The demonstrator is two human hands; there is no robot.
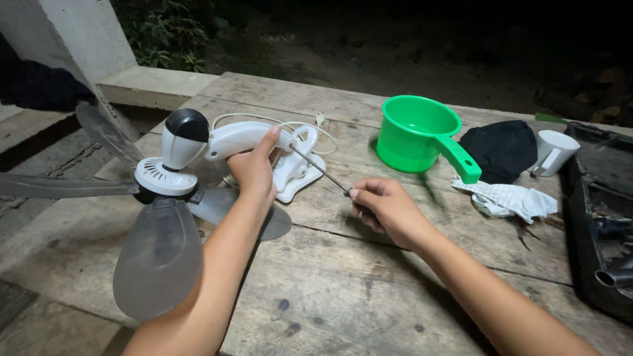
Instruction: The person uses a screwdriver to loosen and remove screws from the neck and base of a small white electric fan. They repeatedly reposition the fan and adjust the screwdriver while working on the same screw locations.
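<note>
Outdoor setting at night; weathered plank table beside a pale concrete post, foliage behind. Item: white clip fan with translucent grey blades, lying at the table's left edge, blades overhanging. Left hand closed around the fan's neck, steadying it. Right hand pinching a thin screwdriver, tip set at the fan's joint near the clamp base. Best handling, by judgement: shaft in line with the screw, fan held firm. Nearby: green dipper, black cloth, white rag, white cup, dark tool tray
</note>
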